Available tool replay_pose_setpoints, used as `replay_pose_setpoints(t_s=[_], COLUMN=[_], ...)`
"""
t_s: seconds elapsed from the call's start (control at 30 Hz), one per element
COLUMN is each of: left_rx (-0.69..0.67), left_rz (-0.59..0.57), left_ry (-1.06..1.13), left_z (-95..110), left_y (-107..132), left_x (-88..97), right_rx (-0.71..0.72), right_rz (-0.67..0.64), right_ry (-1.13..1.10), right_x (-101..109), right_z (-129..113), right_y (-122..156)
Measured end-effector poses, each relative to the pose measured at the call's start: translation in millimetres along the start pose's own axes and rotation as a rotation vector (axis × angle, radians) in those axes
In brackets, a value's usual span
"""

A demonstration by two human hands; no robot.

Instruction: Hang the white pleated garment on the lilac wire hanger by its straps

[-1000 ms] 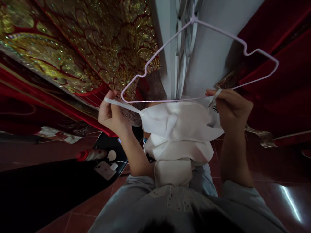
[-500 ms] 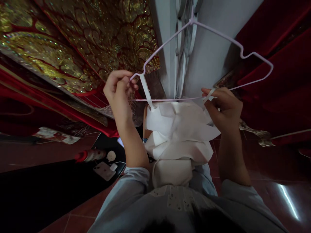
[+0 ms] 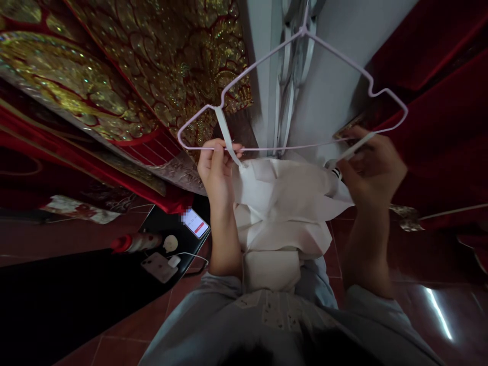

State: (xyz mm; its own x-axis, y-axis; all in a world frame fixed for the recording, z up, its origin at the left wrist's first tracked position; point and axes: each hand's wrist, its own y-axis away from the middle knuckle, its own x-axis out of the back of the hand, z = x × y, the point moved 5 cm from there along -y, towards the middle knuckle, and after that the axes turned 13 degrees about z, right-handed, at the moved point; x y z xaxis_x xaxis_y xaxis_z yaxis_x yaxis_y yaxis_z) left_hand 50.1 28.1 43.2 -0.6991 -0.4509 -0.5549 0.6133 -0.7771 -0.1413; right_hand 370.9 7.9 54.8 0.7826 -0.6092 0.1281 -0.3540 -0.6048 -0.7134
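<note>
the white garment [image 3: 292,193] hung at the centre of the frame, below the pale hanger [image 3: 303,31]. one strap [image 3: 225,133] sat over the hanger's left notch; the step in hand looked to be settling the other strap [image 3: 357,147]. the left hand [image 3: 218,162] pinched the bottom bar; the right hand [image 3: 375,162], blurred, had that second strap stretched over its fingers. the next move seemed to call for lifting it around the hanger's right end without tugging the first loose. gold-sequined cloth [image 3: 152,56] at upper left and red cloth [image 3: 438,96] at upper right crowded both ends. at lower left, a lit phone [image 3: 197,225] and a red-capped bottle [image 3: 143,241] lay well clear.
</note>
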Motion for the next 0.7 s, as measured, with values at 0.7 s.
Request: replay_pose_setpoints(t_s=[0.7], left_rx=[0.026], left_rz=[-0.083], left_ry=[-0.012], left_z=[7], left_y=[-4], left_x=[6.6], right_rx=[0.509], right_rz=[0.370], right_ry=[-0.004], right_x=[-5], right_z=[-50], right_y=[-42])
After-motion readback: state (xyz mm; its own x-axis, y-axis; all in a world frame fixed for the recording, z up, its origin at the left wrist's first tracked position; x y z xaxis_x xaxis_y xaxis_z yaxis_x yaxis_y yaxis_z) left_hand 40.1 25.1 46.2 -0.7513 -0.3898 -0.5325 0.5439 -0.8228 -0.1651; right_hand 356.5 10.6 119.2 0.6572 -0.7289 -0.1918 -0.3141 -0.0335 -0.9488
